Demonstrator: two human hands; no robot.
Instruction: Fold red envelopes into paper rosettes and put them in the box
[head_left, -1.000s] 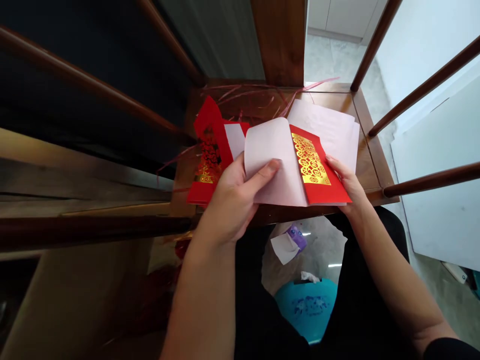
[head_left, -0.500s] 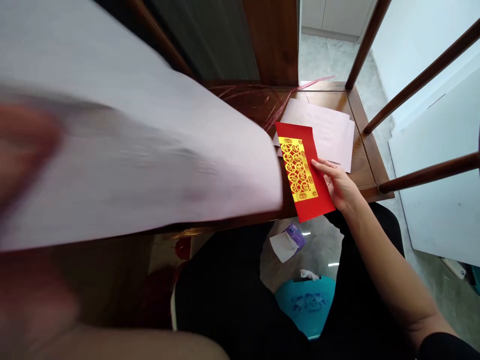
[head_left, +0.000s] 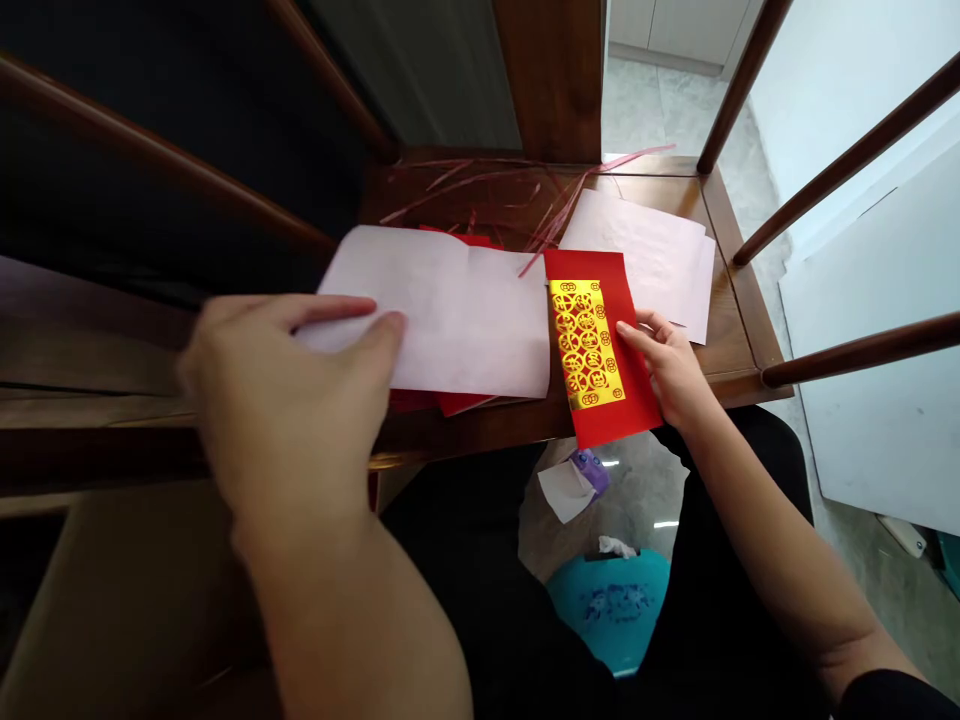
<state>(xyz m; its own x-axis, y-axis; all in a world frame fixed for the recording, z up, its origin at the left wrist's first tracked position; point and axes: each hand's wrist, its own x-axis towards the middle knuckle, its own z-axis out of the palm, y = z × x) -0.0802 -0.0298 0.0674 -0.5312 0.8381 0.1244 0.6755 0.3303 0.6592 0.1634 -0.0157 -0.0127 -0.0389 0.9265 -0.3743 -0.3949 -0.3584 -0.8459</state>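
Observation:
My left hand (head_left: 292,400) is closed on the left side of a folded white sheet of paper (head_left: 472,320), thumb and forefinger close together on it. The sheet lies over red paper pieces (head_left: 465,403), which show only at its edges. My right hand (head_left: 670,368) grips the right edge of a red envelope (head_left: 634,340) printed with a gold coin pattern. This envelope sits just right of the sheet and juts over the bench's front edge. Behind it, whitish papers (head_left: 637,250) rest on the wooden bench (head_left: 739,345).
Pink plastic strings (head_left: 555,215) trail across the back of the bench. Brown wooden bars (head_left: 862,345) rise at the right and left. Below, between my knees, are a turquoise bin (head_left: 619,610) and a purple tissue pack (head_left: 590,470) on the floor.
The white sheet, held up large and close at the left, has come down onto the bench with my left hand. My right hand with the red envelope has shifted slightly left.

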